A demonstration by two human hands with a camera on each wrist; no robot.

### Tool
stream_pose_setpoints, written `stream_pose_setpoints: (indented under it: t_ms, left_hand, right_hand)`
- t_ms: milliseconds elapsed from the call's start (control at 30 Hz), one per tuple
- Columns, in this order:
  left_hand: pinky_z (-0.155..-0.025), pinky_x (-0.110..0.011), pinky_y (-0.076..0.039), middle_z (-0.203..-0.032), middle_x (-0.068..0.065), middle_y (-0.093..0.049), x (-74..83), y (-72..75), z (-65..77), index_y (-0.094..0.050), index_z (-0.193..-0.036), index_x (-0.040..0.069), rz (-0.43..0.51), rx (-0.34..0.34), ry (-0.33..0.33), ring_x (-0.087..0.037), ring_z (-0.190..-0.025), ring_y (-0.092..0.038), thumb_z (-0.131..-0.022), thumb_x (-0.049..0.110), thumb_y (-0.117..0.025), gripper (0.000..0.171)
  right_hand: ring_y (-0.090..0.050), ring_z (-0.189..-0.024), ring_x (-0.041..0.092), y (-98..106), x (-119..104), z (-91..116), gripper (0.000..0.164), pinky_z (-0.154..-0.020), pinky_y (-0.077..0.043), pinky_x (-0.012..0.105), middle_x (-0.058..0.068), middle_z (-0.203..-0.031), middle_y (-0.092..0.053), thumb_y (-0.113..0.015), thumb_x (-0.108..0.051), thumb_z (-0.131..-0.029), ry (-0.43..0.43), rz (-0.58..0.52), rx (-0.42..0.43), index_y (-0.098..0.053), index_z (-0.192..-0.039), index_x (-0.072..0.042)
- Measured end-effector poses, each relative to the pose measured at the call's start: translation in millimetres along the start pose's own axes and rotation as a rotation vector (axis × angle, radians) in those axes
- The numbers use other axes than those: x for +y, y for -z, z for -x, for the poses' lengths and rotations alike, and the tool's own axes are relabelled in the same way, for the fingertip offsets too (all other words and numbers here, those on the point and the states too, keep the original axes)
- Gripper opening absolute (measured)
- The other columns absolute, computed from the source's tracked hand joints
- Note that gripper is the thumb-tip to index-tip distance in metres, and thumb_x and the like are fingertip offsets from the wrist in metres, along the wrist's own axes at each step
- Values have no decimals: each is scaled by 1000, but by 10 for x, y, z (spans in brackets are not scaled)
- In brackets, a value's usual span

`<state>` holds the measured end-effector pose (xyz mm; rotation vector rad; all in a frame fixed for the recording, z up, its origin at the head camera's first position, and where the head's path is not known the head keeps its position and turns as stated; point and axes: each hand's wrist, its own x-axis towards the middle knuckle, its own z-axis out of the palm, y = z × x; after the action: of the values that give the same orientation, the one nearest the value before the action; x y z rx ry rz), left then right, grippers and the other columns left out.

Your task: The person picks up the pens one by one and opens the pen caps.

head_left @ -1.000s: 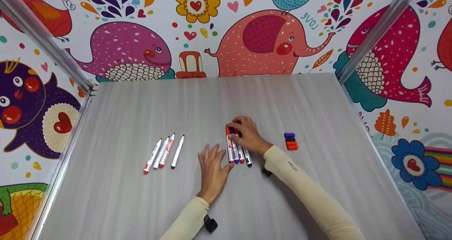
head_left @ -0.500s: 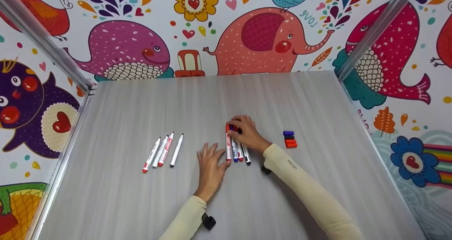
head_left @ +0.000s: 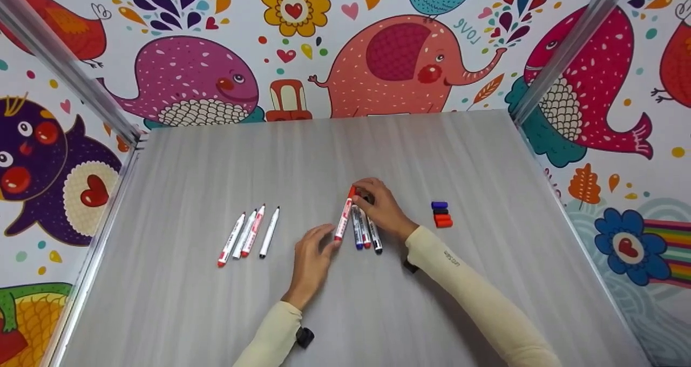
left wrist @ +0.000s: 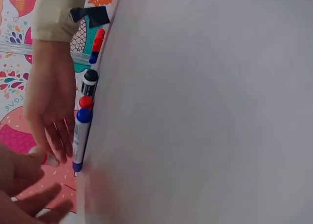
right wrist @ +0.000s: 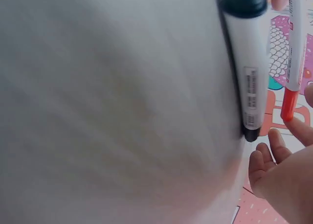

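Note:
A white marker with a red cap (head_left: 345,216) slants up between both hands, above the table. My right hand (head_left: 384,210) pinches its capped upper end; the red cap (right wrist: 289,104) meets an index fingertip in the right wrist view. At the lower end, thumb and fingers of my left hand (head_left: 309,264) pinch the marker's tail. Right beside it lie a blue marker (head_left: 357,229), a second red marker (head_left: 366,232) and a black marker (head_left: 375,237), their upper ends partly hidden under the right hand.
Several uncapped markers (head_left: 251,232) lie on the left of the grey table (head_left: 216,162). Loose caps (head_left: 441,215) in blue, black and red stand in a short row at right. A cartoon-printed wall (head_left: 302,48) and metal posts (head_left: 567,59) border the table.
The red marker has left the row, tilting up and leftward in the right hand. My left hand has drawn in its fingers onto the marker's lower end.

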<state>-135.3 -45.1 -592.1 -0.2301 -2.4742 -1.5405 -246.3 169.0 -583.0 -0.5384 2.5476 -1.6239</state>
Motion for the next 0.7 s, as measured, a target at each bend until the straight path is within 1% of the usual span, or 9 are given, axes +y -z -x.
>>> stream_pose_setpoints:
  t_ms: [100, 167, 267, 367, 433, 500, 600, 633, 700]
  left_hand:
    - [-101, -46, -59, -119, -13, -81, -9, 54, -14, -79, -123, -3, 73, 18, -21, -30, -112, -76, -96, 2, -82, 28]
    - [-98, -43, -61, -117, -13, -81, -3, 95, -22, -79, -124, -4, 127, 10, -7, -29, -110, -77, -98, 0, -80, 27]
    - [-97, -39, -62, -118, -16, -81, 18, 158, -41, -77, -127, -5, 182, -7, 29, -29, -109, -77, -99, -4, -77, 28]
    - [-97, -39, -62, -120, -17, -80, 23, 217, -71, -76, -129, -5, 208, -19, 60, -30, -111, -77, -100, -8, -73, 29]
    - [-96, -38, -62, -120, -18, -79, 21, 258, -96, -76, -129, -5, 217, -26, 74, -31, -111, -77, -101, -9, -72, 29]
    - [-95, -38, -63, -119, -20, -79, 11, 294, -121, -76, -127, -6, 232, -27, 83, -33, -110, -77, -100, -12, -70, 28]
    - [-94, -38, -63, -117, -22, -79, -6, 342, -149, -76, -125, -8, 253, -37, 105, -35, -109, -78, -99, -14, -69, 28]
    - [-94, -38, -63, -117, -23, -78, -12, 354, -154, -76, -125, -8, 262, -43, 114, -36, -109, -78, -98, -15, -69, 28]
    - [-94, -36, -63, -118, -24, -78, -20, 372, -162, -76, -125, -9, 279, -61, 139, -37, -109, -78, -98, -16, -68, 29]
  right_hand:
    - [-64, -133, 41, 23, -47, 45, 40, -115, -51, 56, 22, -143, -63, -69, -9, -109, 15, -82, 25, -63, -145, 9]
    - [-65, -133, 41, 43, -79, 88, 42, -113, -52, 54, 22, -141, -65, -68, -9, -110, 12, -121, 32, -61, -146, 11]
    - [-65, -131, 35, 89, -121, 166, 44, -112, -53, 52, 19, -140, -68, -67, -13, -111, -16, -116, 34, -59, -149, 8]
    - [-64, -131, 33, 141, -152, 238, 43, -113, -52, 50, 14, -140, -70, -66, -15, -112, -54, -133, 40, -60, -149, 6]
    - [-65, -128, 33, 181, -173, 284, 40, -111, -53, 51, 11, -138, -71, -65, -16, -113, -80, -149, 36, -63, -148, 2]
    - [-65, -125, 33, 217, -197, 330, 35, -108, -55, 48, 8, -136, -71, -65, -17, -112, -108, -153, 30, -67, -145, -4]
    - [-64, -119, 30, 262, -228, 391, 31, -103, -56, 41, 6, -132, -72, -66, -15, -111, -130, -144, 25, -71, -141, -8]
    - [-63, -117, 29, 273, -241, 411, 30, -101, -56, 39, 6, -131, -72, -67, -14, -110, -138, -141, 22, -71, -140, -8]
    - [-64, -113, 28, 290, -257, 443, 30, -100, -57, 36, 8, -128, -73, -68, -11, -109, -143, -158, 4, -71, -138, -4]
